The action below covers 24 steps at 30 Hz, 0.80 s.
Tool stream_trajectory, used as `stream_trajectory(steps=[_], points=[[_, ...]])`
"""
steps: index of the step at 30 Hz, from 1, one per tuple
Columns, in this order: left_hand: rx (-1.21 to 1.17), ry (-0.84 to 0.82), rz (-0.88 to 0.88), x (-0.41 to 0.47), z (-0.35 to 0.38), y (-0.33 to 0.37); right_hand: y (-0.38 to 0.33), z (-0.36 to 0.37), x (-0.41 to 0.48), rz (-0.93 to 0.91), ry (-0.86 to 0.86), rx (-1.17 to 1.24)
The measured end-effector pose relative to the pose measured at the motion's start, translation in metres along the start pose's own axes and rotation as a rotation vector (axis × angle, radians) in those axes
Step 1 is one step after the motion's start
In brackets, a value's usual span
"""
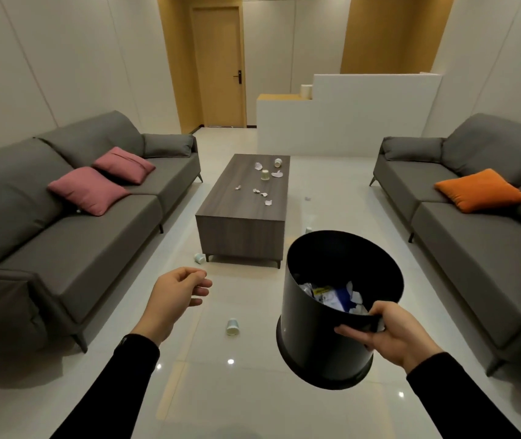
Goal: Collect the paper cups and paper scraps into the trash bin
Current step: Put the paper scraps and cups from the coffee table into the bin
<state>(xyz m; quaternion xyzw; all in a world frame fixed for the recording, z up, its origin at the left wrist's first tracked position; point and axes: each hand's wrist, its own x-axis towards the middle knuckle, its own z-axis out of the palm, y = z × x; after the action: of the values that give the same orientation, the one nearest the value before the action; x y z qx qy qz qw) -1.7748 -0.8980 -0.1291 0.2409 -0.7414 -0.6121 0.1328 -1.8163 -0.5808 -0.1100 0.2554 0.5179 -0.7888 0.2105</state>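
My right hand [392,334] grips the near rim of a black round trash bin [316,331], held above the floor and tilted, with crumpled paper inside. My left hand [176,293] hangs empty, fingers loosely curled and apart, left of the bin. A pale paper cup [232,326] lies on the floor between my hands. Another cup [199,257] lies by the coffee table's near left leg, and a third [308,230] peeks out behind the bin. On the dark wooden coffee table [237,223] stand two cups [265,174] [278,162] among several white paper scraps [268,202].
Grey sofas flank the glossy tiled floor: one on the left [62,236] with two pink cushions, one on the right [462,223] with an orange cushion. A small scrap [307,198] lies on the floor right of the table. A white counter [348,122] and a wooden door stand beyond.
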Motion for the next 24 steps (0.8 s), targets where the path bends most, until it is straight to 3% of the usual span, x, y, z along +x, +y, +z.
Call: stream_trajectory(steps=[8, 15, 24], points=[[-0.010, -0.070, -0.002, 0.154, 0.047, 0.007, -0.045, 0.052, 0.122, 0.061, 0.045, 0.014], [-0.008, -0.174, 0.021, 0.291, 0.091, 0.044, -0.104, 0.105, 0.214, 0.009, 0.087, 0.117], [-0.013, -0.237, -0.004, 0.402, 0.159, 0.062, -0.166, 0.129, 0.305, 0.042, 0.092, 0.154]])
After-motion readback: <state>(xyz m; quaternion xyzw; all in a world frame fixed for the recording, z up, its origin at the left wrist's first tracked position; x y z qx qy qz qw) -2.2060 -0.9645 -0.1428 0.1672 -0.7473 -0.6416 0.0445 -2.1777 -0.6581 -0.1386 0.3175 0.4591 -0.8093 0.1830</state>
